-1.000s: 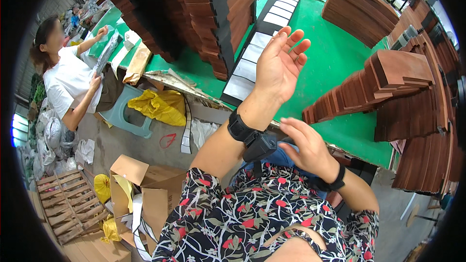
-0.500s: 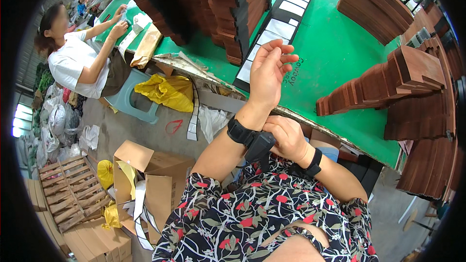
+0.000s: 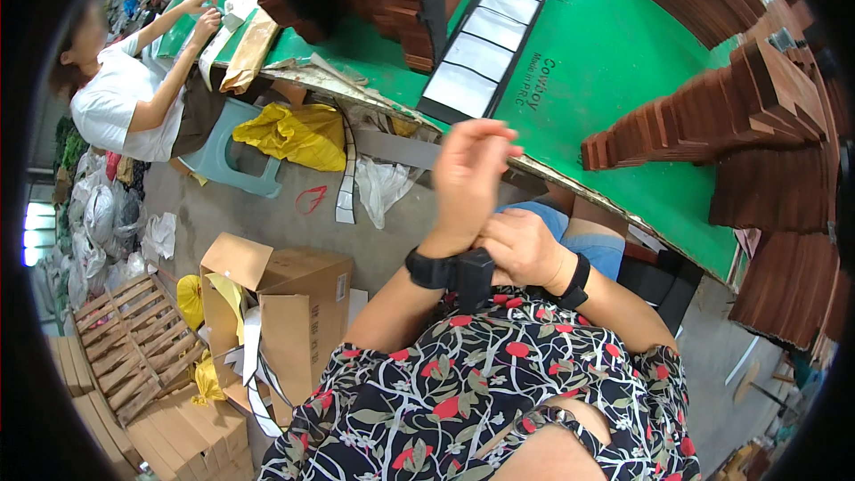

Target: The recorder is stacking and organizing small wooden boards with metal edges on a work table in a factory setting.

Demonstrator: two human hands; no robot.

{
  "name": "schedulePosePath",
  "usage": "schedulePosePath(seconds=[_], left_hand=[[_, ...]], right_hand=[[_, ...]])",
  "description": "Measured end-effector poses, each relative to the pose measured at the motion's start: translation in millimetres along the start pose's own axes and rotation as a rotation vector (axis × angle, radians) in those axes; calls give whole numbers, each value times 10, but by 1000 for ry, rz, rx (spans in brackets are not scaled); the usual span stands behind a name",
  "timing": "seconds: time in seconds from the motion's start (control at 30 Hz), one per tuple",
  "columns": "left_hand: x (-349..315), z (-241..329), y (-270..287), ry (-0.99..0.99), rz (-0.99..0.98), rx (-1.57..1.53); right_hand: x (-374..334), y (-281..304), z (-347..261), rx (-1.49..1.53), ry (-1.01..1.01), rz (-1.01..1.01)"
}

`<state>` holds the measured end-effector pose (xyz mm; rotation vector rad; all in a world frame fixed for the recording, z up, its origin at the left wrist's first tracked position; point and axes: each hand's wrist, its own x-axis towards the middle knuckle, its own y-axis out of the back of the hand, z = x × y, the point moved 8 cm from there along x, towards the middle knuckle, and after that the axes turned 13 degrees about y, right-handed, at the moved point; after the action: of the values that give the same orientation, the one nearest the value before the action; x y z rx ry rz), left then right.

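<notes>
Above the near edge of the green table, my left hand [image 3: 468,183] is raised, its fingers loosely bent and apart, a little smeared by motion, with nothing in it. A black wristband [image 3: 427,269] with a black box-shaped device [image 3: 475,278] circles my left wrist. My right hand [image 3: 524,249] is closed against the inner side of that wrist, right beside the device. Its fingertips are hidden, so what they pinch cannot be made out. Another black band [image 3: 577,281] sits on my right wrist.
The green table [image 3: 570,62] carries a black strip with white panels [image 3: 485,36] and stacks of brown shaped pieces [image 3: 704,120]. At the left, a co-worker [image 3: 134,102] handles something small. An open cardboard box [image 3: 289,330], a yellow bag [image 3: 294,135] and a blue stool [image 3: 223,151] are below.
My left hand has come lower and closer to me, its fingers drawn in somewhat. My right hand stays at the left wrist. The whole view has shifted slightly.
</notes>
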<state>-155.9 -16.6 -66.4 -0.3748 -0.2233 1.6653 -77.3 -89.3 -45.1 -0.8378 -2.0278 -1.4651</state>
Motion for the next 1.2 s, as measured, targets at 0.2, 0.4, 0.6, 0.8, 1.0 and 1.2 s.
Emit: schedulePosePath(seconds=[0.2,0.4,0.6,0.8,1.0,1.2], left_hand=[[-172,-329,357,403,-11,-831],[-184,-516,397,662,-248,-398],[-842,-258,1377,762,-817,1248],[-1215,223,2016,830,-521,1418],[-1785,25,1225,784,-1031,1108],[-1473,-61,963,719,-1126,1245]], right_hand=[[-109,-178,157,20,-99,-183],[-406,-298,287,136,-413,-300],[-1428,-254,308,574,-852,-510],[-2153,177,-143,991,-1246,-222],[-2768,633,-825,1021,-1608,-79],[-3509,-39,-1915,1194,-1478,-287]])
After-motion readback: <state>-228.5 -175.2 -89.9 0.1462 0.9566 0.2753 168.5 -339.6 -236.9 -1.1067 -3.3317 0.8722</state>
